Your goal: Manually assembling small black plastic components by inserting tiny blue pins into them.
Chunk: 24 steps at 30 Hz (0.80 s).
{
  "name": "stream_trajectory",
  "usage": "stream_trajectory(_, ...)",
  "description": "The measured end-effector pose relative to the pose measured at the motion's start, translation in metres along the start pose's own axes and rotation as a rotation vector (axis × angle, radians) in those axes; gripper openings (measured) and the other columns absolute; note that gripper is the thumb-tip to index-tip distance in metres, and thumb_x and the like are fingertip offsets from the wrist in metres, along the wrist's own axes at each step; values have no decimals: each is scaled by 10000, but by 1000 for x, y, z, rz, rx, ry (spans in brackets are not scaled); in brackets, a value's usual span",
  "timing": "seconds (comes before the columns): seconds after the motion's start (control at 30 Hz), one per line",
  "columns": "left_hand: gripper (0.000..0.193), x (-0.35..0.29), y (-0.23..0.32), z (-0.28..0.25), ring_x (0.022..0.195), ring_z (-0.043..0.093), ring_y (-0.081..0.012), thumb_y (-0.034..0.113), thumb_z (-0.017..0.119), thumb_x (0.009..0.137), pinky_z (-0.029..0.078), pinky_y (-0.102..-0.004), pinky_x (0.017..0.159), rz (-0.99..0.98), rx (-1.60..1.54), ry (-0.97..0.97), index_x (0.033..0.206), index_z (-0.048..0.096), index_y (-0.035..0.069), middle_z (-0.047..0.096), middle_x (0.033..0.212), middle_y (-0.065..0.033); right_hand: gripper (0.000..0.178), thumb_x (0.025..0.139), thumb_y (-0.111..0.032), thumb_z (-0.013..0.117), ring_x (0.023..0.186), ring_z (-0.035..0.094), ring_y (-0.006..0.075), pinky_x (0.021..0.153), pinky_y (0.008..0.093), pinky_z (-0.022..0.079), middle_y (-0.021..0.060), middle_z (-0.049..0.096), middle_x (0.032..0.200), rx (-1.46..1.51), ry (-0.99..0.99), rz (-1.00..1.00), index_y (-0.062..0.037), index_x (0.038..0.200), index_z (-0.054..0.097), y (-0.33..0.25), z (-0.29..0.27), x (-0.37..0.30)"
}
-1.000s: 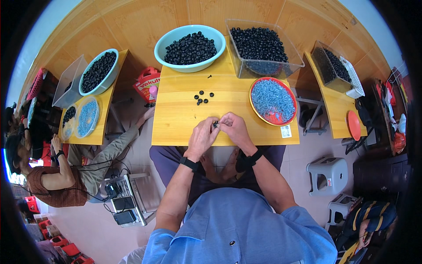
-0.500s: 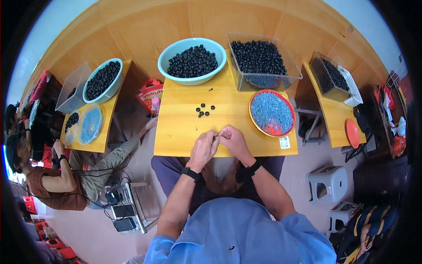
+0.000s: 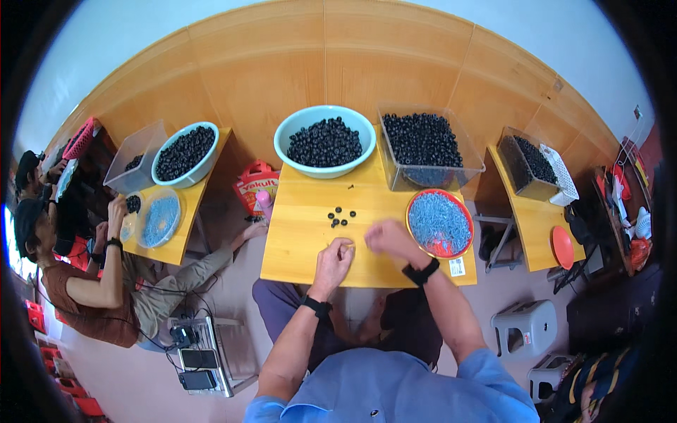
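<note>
Both hands rest on the near part of the yellow table, a little apart from each other. The left hand is curled with its fingertips pinched together, probably on something small, though what it holds is too tiny to make out. The right hand is blurred, fingers bent; I cannot tell whether it grips anything.

Just beyond the left hand lies a small cluster of black beads (fewer than ten, loosely grouped). Being round, they have no long axis or heading worth telling. Further ahead of the hands stand a pale green bowl and a clear plastic bin, both heaped with the same dark beads. Just right of the right hand sits a red dish of tiny blue pieces.

Judging by the full bowl and bin against the few beads set out, most of the work seems yet to be done.

At a neighbouring table, far to the left, another person handles similar beads.
</note>
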<state>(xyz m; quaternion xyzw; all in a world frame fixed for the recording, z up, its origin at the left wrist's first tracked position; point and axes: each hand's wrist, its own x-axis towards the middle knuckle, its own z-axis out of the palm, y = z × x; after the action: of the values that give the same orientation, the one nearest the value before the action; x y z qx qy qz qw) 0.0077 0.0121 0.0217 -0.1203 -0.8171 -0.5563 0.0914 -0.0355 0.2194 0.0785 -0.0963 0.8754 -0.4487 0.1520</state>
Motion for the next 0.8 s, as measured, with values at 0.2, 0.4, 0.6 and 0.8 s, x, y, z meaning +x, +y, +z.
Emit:
stream_trajectory(0.2,109,3,6,-2,662,662,-227,79,670,927,534,-332,652,20,-11,23,968,681,-22,675,763,-166,214,875,-66,708,751,704,142,706,287,567,80,756,939,519,551,-397,12,1073,729,-77,-41,58)
stream_trajectory(0.4,84,2,9,-1,644,645,-265,54,669,915,530,-352,647,-17,-15,-4,966,674,-12,651,758,-175,260,847,-128,710,816,748,265,744,384,576,166,757,940,-178,200,-145,-38,1090,730,-29,1,57)
stream_trajectory(0.6,93,0,4,2,608,619,-169,77,672,939,510,-318,603,30,-19,39,953,676,-15,648,711,-138,257,824,-249,735,953,705,381,833,477,550,175,745,935,-355,252,-62,-48,984,722,-36,38,48)
stream_trajectory(0.8,105,0,3,0,648,614,-128,66,664,955,513,-297,628,-50,-76,96,1021,671,-15,671,747,-84,241,808,-242,711,890,703,402,788,500,551,185,738,954,-425,273,-84,-59,965,711,-24,43,46)
